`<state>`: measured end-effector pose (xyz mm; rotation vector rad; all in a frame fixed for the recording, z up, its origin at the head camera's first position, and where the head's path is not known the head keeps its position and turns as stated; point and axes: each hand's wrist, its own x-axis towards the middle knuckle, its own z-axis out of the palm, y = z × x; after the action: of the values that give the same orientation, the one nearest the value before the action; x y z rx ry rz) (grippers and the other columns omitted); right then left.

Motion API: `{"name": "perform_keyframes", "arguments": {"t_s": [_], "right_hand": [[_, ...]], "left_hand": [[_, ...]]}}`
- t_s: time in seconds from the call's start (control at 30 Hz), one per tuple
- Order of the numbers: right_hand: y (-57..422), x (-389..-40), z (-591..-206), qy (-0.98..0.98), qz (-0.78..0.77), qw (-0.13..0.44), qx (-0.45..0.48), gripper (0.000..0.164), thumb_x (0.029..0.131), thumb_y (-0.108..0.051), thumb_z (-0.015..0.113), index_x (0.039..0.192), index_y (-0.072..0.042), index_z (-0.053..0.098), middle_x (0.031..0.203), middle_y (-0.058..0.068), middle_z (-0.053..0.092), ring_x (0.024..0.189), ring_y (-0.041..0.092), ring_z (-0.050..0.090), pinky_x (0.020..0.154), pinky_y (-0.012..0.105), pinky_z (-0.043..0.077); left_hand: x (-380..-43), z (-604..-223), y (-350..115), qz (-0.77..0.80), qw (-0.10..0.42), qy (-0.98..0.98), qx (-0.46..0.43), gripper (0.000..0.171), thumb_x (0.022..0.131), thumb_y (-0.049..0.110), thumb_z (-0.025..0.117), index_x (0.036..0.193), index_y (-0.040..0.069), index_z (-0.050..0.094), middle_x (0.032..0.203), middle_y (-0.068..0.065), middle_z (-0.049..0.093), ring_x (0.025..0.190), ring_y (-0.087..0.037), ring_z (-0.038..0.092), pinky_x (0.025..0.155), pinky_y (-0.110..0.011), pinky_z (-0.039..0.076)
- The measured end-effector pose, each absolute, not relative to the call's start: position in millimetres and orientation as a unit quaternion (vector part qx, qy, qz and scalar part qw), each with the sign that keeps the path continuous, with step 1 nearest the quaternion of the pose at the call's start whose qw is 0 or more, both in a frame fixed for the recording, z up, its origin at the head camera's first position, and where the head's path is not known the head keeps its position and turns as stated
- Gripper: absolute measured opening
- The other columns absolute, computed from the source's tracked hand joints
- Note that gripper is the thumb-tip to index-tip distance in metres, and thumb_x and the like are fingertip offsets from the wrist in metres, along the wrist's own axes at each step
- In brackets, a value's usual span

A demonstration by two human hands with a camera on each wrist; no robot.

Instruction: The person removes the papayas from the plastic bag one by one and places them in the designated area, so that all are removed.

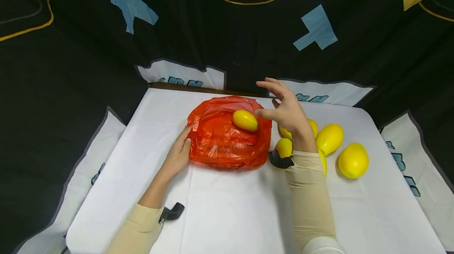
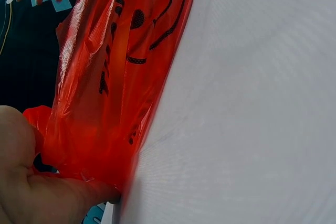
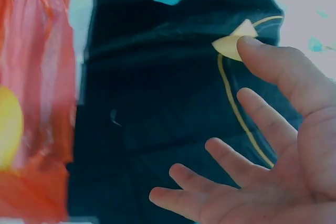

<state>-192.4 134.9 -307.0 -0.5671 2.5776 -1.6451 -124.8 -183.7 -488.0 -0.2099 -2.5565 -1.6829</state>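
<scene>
A red plastic bag (image 1: pixel 227 143) with black print lies on the white table, its mouth spread wide. My left hand (image 1: pixel 179 153) grips the bag's left edge between thumb and fingers; the left wrist view shows the thumb (image 2: pixel 68 195) against the red film. One smooth, oval yellow fruit (image 1: pixel 245 120) shows over the bag's mouth, uncovered. Up and to the right of it is my right hand (image 1: pixel 283 106), its fingers spread and nothing in its grasp. In the right wrist view the palm (image 3: pixel 320 156) is bare, with the fruit (image 3: pixel 8 127) at the left edge.
Several more yellow fruits (image 1: pixel 330 139) are grouped right of the bag, some partly hidden behind my right forearm. A larger rounded one (image 1: pixel 353 160) sits furthest right. Black cloth (image 1: pixel 227 29) with blue and yellow patches hangs behind the table (image 1: pixel 234 210).
</scene>
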Motion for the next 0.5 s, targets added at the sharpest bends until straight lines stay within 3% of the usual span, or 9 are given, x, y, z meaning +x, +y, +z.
{"name": "perform_keyframes", "arguments": {"t_s": [0.33,0.5], "right_hand": [[107,-229,-369,0.802,-0.555,0.079,-0.207,0.062,0.073,-0.008,0.083,0.130,-0.023,0.063,0.146,-0.004,0.040,0.130,0.026,0.041,0.101,0.050,0.043],[98,-235,-388,0.812,-0.543,0.107,-0.187,0.058,0.074,-0.011,0.083,0.127,-0.022,0.064,0.141,-0.003,0.046,0.132,0.033,0.039,0.105,0.056,0.037]], "left_hand": [[-122,-488,-184,-0.539,0.033,-0.839,-0.062,0.050,0.106,0.017,0.034,0.155,0.015,0.027,0.161,-0.006,0.015,0.147,-0.022,0.011,0.118,-0.045,0.012],[-123,-488,-184,-0.537,0.029,-0.841,-0.059,0.049,0.106,0.017,0.034,0.155,0.014,0.027,0.161,-0.007,0.014,0.147,-0.022,0.011,0.118,-0.045,0.012]]}}
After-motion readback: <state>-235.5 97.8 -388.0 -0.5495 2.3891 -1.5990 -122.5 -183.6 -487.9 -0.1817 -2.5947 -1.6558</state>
